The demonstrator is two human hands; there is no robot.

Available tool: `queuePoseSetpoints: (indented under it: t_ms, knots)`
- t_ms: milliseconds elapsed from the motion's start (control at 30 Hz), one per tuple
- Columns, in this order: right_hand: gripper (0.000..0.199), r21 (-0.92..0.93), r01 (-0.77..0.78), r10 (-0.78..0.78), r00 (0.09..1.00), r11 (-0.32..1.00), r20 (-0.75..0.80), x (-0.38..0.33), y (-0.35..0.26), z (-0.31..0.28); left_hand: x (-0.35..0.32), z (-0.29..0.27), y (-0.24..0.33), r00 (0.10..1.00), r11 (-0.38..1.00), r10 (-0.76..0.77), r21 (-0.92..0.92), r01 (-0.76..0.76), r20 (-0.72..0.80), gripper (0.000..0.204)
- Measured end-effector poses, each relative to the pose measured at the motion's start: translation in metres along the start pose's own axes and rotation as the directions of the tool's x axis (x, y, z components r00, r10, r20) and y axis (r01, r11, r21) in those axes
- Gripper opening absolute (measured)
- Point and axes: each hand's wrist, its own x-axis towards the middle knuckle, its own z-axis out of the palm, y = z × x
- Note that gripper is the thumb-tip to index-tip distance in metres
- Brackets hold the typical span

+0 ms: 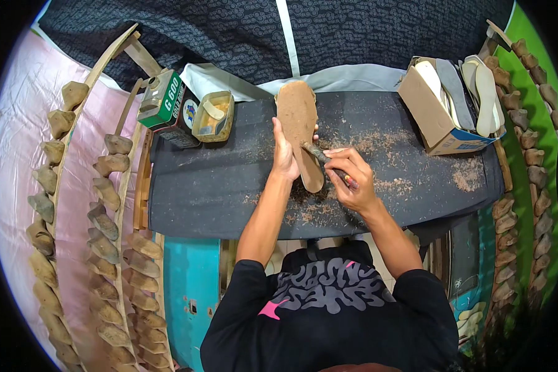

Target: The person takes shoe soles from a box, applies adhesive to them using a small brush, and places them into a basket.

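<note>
A brown shoe sole (297,115) is held up over the table, its wide toe end pointing away from me and its narrow heel end near me. My left hand (284,150) grips it from underneath, the thumb along the left edge and fingertips showing at the right edge. In my right hand (352,177) is a slim, stained brush (319,154) with red and yellow near the handle's end. Its tip touches the sole at the narrow waist. Whatever lies under the sole is mostly hidden.
Brown shavings (394,158) litter the dark cloth-covered table (198,180). At the back left stand a green-and-black tin (164,108) and a yellowish tub (214,131) with a pale piece inside. A cardboard box (425,111) of soles sits back right. Racks of shoe lasts (108,242) flank both sides.
</note>
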Motion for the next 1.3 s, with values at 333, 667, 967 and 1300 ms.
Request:
queuePoseSetpoints:
  t_ms: [333, 667, 967, 1300]
  knots:
    - [0.019, -0.041, -0.035, 0.035, 0.999, 0.999, 0.01, -0.018, 0.001, -0.012, 0.014, 0.011, -0.009, 0.999, 0.999, -0.033, 0.024, 0.034, -0.036, 0.081]
    - [0.009, 0.14, -0.231, 0.235, 0.972, 0.963, -0.012, -0.025, 0.029, -0.064, 0.007, 0.019, -0.023, 0.996, 0.979, -0.031, 0.2, 0.048, -0.083, 0.081]
    - [0.006, 0.104, -0.154, 0.183, 0.901, 0.983, -0.394, 0.045, 0.052, -0.099, 0.003, 0.043, -0.066, 0.998, 0.936, -0.03, 0.353, 0.006, 0.063, 0.077]
    - [0.006, -0.02, -0.185, 0.169, 0.932, 0.983, -0.32, 0.051, 0.05, -0.119, 0.008, 0.069, -0.093, 0.98, 0.958, -0.141, 0.267, 0.1, 0.14, 0.073]
